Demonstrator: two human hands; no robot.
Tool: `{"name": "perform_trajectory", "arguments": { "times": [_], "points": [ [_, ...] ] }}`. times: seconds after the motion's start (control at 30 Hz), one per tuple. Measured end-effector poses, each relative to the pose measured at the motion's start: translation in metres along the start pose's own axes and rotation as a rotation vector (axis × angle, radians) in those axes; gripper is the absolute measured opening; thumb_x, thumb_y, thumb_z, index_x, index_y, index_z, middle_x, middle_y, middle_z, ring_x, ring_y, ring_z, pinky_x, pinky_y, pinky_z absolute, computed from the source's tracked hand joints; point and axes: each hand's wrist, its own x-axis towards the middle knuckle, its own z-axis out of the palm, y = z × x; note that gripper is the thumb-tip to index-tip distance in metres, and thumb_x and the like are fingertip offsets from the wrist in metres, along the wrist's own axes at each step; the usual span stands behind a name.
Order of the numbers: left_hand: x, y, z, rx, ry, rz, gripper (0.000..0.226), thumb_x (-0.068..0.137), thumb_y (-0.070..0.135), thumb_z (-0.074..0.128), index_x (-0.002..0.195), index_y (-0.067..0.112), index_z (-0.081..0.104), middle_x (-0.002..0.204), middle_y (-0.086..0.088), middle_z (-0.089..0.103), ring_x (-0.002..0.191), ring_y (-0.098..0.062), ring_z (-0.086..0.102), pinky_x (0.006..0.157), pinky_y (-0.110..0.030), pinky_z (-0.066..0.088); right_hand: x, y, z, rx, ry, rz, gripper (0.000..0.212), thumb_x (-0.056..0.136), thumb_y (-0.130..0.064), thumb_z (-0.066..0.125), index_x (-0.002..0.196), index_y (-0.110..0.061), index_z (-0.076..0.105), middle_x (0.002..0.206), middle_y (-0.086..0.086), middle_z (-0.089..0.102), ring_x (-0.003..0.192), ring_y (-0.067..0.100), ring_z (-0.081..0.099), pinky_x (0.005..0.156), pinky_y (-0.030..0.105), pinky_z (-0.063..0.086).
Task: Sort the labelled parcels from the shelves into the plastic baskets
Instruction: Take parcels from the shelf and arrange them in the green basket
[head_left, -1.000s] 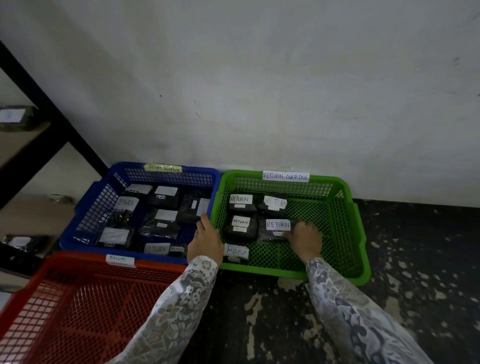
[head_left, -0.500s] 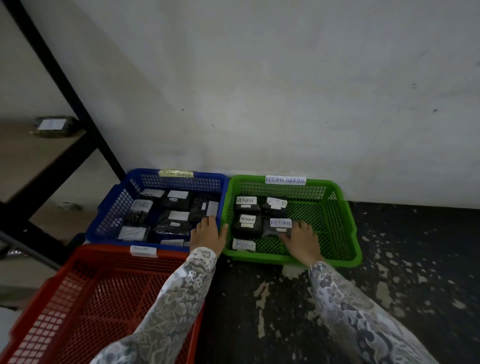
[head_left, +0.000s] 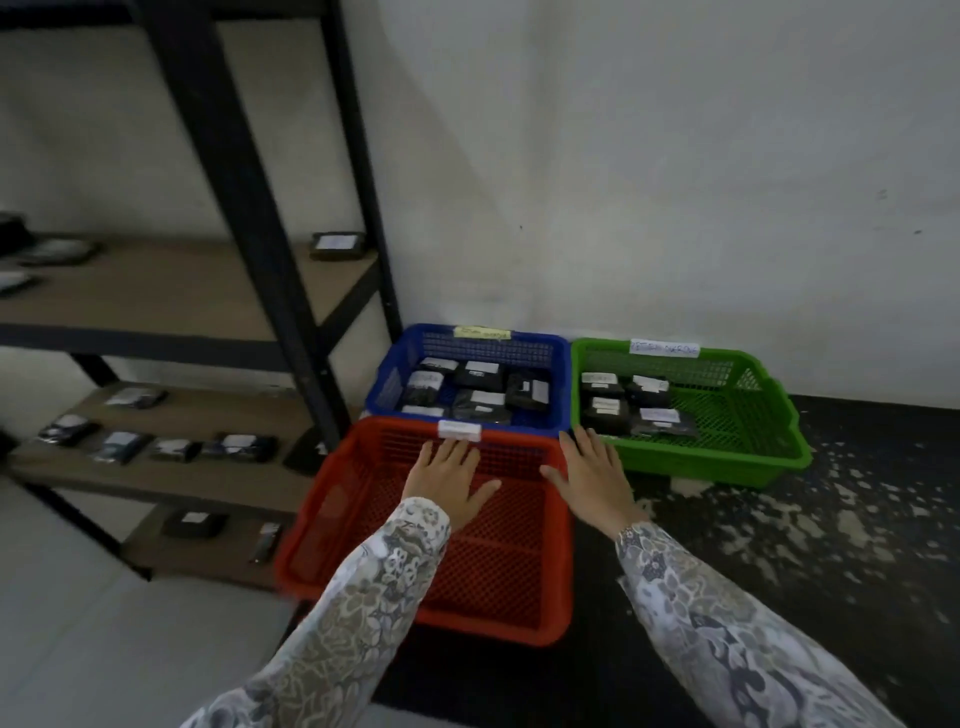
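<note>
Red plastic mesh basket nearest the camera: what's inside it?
No parcels show inside the red plastic mesh basket; its mesh floor is bare where visible. The left hand and patterned sleeve cover part of the floor, so that strip cannot be checked.

Three baskets sat on the floor: one red basket (head_left: 332, 545), one blue basket (head_left: 387, 387), one green basket (head_left: 769, 415). The green held four parcels (head_left: 602, 418); the blue perhaps seven, too dim to be sure.

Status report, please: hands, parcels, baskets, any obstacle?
Left hand and right hand open, holding nothing, over red basket. Red basket empty; parcels lie in blue basket and green basket. More parcels on shelves. No obstacle seen.
</note>
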Motion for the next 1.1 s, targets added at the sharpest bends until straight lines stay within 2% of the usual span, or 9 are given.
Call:
{"name": "perform_trajectory", "arguments": {
  "times": [0.2,0.33,0.43,0.5,0.57,0.63,0.8,0.97,1.1],
  "points": [
    [-0.114,-0.084,0.001,0.020,0.072,-0.076,0.067,0.095,0.059,0.019,0.146,0.016,0.025,0.155,-0.003,0.020,0.144,-0.019,0.011,0.116,-0.041,0.007,-0.051,-0.124,0.031,-0.019,-0.047,-0.095,0.068,0.097,-0.054,0.024,0.151,-0.015,0.009,0.160,0.008,-0.002,0.147,0.024,-0.004,0.119,0.044,0.002],
    [-0.180,-0.139,0.001,0.037,0.117,-0.179,0.094,0.074,0.068,-0.008,0.141,0.016,0.034,0.151,-0.004,0.030,0.141,-0.022,0.021,0.113,-0.041,0.016,-0.072,-0.208,0.047,-0.025,-0.094,-0.215,0.068,0.097,-0.053,0.025,0.151,-0.015,0.010,0.160,0.010,-0.003,0.147,0.024,-0.005,0.119,0.045,0.000],
    [-0.216,-0.183,0.001,0.053,0.122,-0.266,0.101,0.068,0.066,-0.014,0.142,0.017,0.033,0.151,-0.003,0.029,0.141,-0.020,0.021,0.114,-0.040,0.017,-0.075,-0.265,0.053,-0.032,-0.108,-0.300,0.067,0.098,-0.053,0.025,0.151,-0.015,0.010,0.160,0.010,-0.002,0.147,0.025,-0.006,0.118,0.045,-0.001],
    [-0.232,-0.212,-0.006,0.030,0.137,-0.337,0.096,0.073,0.068,-0.010,0.143,0.017,0.030,0.152,-0.003,0.028,0.141,-0.020,0.020,0.115,-0.040,0.016,-0.070,-0.301,0.054,-0.051,-0.100,-0.366,0.066,0.098,-0.053,0.024,0.151,-0.015,0.012,0.160,0.010,0.000,0.147,0.025,-0.005,0.118,0.045,0.001],
    [-0.244,-0.242,-0.012,0.006,0.168,-0.408,0.078,0.088,0.066,0.009,0.144,0.017,0.030,0.153,-0.003,0.027,0.142,-0.020,0.019,0.115,-0.040,0.015,-0.062,-0.334,0.055,-0.080,-0.088,-0.424,0.067,0.097,-0.054,0.024,0.151,-0.016,0.013,0.160,0.009,0.002,0.147,0.024,-0.003,0.118,0.045,0.003],
    [-0.251,-0.271,-0.018,-0.018,0.194,-0.459,0.065,0.094,0.058,0.023,0.144,0.017,0.030,0.153,-0.002,0.025,0.142,-0.020,0.018,0.115,-0.040,0.014,-0.049,-0.364,0.054,-0.084,-0.095,-0.467,0.068,0.097,-0.055,0.024,0.151,-0.016,0.012,0.160,0.009,0.001,0.147,0.024,-0.003,0.118,0.045,0.003],
    [-0.245,-0.348,-0.033,0.004,0.248,-0.550,0.062,0.095,0.056,0.025,0.145,0.019,0.028,0.154,-0.001,0.025,0.142,-0.019,0.019,0.116,-0.040,0.014,0.005,-0.436,0.045,-0.059,-0.039,-0.545,0.067,0.096,-0.055,0.027,0.150,-0.017,0.015,0.160,0.008,0.002,0.147,0.023,-0.003,0.118,0.044,0.003],
    [-0.214,-0.428,-0.047,0.048,0.355,-0.570,0.092,0.074,0.066,-0.002,0.136,0.016,0.043,0.147,-0.005,0.038,0.138,-0.022,0.031,0.111,-0.041,0.022,0.082,-0.504,0.028,0.014,0.011,-0.608,0.066,0.096,-0.053,0.029,0.150,-0.017,0.016,0.160,0.007,0.002,0.147,0.021,-0.003,0.118,0.043,0.002],
    [-0.167,-0.496,-0.068,0.048,0.351,-0.591,0.092,0.073,0.064,-0.007,0.140,0.017,0.034,0.150,-0.003,0.031,0.140,-0.021,0.025,0.113,-0.041,0.018,0.148,-0.555,0.010,0.042,0.042,-0.645,0.066,0.097,-0.052,0.030,0.151,-0.017,0.014,0.160,0.005,-0.001,0.147,0.019,-0.007,0.119,0.041,0.002]
  ]
}}
